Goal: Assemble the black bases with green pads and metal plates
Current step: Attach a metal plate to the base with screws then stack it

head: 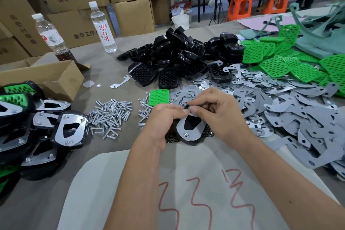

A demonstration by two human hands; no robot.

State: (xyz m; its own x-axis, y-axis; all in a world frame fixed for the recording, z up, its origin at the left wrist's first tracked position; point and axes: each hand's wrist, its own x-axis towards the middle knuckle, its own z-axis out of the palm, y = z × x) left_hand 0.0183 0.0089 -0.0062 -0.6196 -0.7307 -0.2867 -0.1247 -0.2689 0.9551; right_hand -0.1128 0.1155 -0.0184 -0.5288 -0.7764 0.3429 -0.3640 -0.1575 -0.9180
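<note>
A black base (190, 141) with a metal plate (193, 131) laid on it is held at the table's middle. My left hand (166, 119) grips its left edge. My right hand (218, 110) pinches at the plate's top edge with thumb and forefinger; what it pinches is too small to tell. One bolt end shows at the plate's lower end. A single green pad (159, 97) lies just behind my hands. Loose black bases (179, 56) are heaped at the back, green pads (291, 61) at the back right, and metal plates (298, 114) spread to the right.
Finished assemblies (37, 127) are stacked at the left. A pile of bolts (108, 114) lies left of my hands, nuts (143, 104) beside it. An open carton (46, 78) and two bottles (103, 28) stand at the back left. People sit on orange stools far behind.
</note>
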